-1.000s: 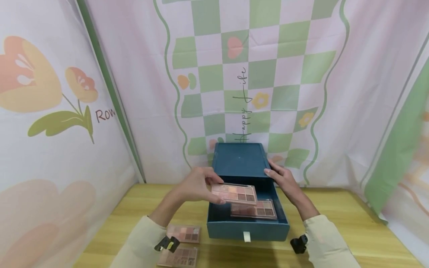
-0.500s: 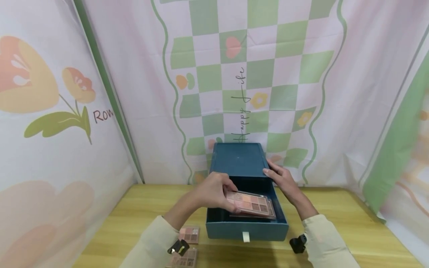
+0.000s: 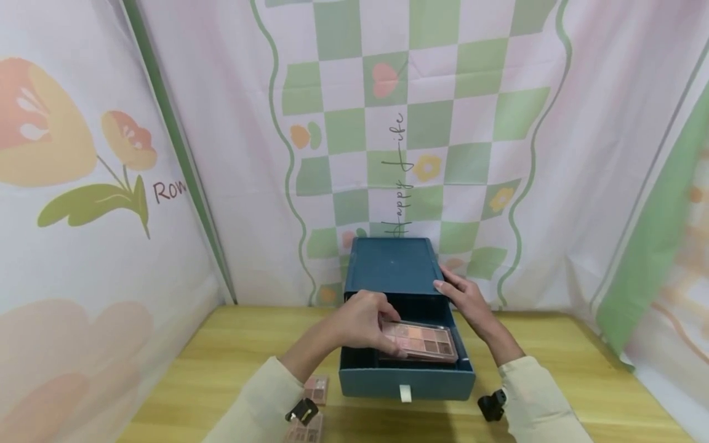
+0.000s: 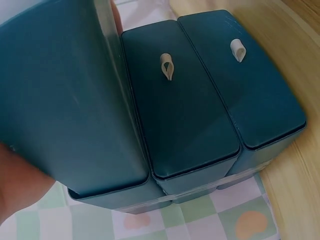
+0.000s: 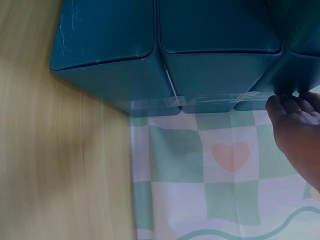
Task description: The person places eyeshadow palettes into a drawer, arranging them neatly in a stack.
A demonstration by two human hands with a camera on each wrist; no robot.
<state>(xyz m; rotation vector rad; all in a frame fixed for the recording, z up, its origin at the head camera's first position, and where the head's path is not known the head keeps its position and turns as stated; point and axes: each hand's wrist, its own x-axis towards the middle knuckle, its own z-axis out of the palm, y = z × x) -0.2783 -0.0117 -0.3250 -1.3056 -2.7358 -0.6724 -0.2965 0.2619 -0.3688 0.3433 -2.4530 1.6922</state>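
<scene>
My left hand [image 3: 362, 320] reaches into the pulled-out top drawer [image 3: 373, 383] of a dark teal drawer box [image 3: 393, 266]. Thumb and fingers pinch the left end of an eyeshadow palette [image 3: 425, 339] with several pink and brown pans, low in the drawer. It overlaps another palette there, which it now mostly hides. My right hand [image 3: 469, 301] rests on the box's upper right edge, thumb on top and fingers along the side. In the right wrist view, fingertips [image 5: 286, 102] lie against the box's side wall.
Two more palettes, a nearer one [image 3: 307, 431] and a farther one [image 3: 317, 389], lie on the wooden table [image 3: 221, 363] left of the drawer, partly behind the left sleeve. Below the pulled-out drawer are two closed drawers with loop tabs [image 4: 167, 65]. A checked cloth [image 3: 432, 123] hangs behind.
My left hand has moved right and down with the palette, from above the drawer to inside it, over the other palette. My right hand has stayed on the box.
</scene>
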